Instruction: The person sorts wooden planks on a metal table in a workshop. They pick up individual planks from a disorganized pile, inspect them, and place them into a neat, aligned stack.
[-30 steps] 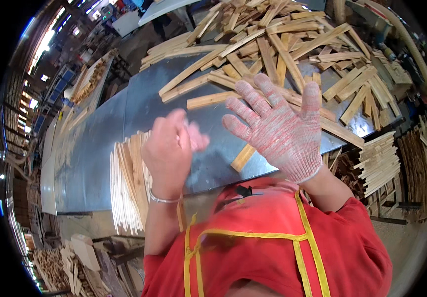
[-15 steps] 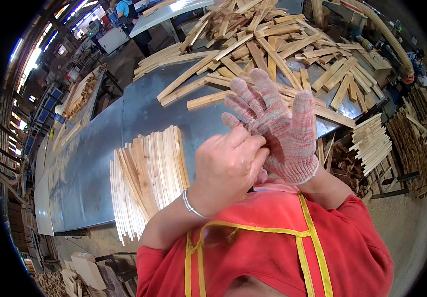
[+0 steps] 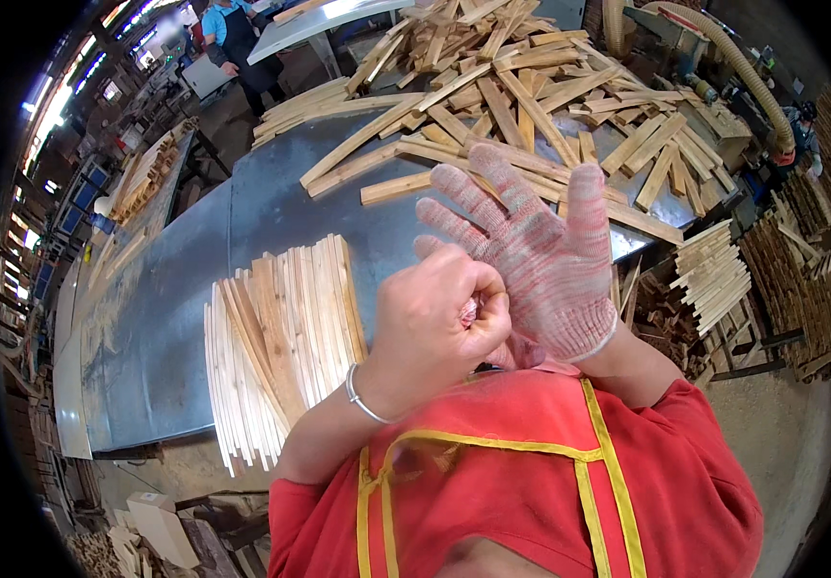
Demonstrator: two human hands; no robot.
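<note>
A knit work glove in pinkish red and white covers my right hand point(image 3: 545, 255), which is raised with its palm toward me and its fingers spread. My left hand point(image 3: 439, 306) is bare, with a silver bangle point(image 3: 365, 397) at its wrist. Its fingers are curled into a fist beside the gloved palm. Bunched knit fabric of a second glove point(image 3: 470, 312) shows inside the curl of that fist, and more of it hangs below. Most of this second glove is hidden by my left fingers. Both hands are in front of my red apron point(image 3: 492, 433) with yellow trim.
Thin wooden strips point(image 3: 285, 337) lie side by side on the metal table point(image 3: 170, 289) to the left. A large jumbled heap of wood pieces point(image 3: 521, 87) covers its far side. A co-worker point(image 3: 237, 43) stands at the far left, another person point(image 3: 801, 140) at the far right. Stacked slats point(image 3: 709, 275) stand at right.
My left fist has turned and curled more tightly, so bunched glove fabric now shows inside it. The gloved right hand has shifted slightly left and stays spread. The far-left co-worker is more in view.
</note>
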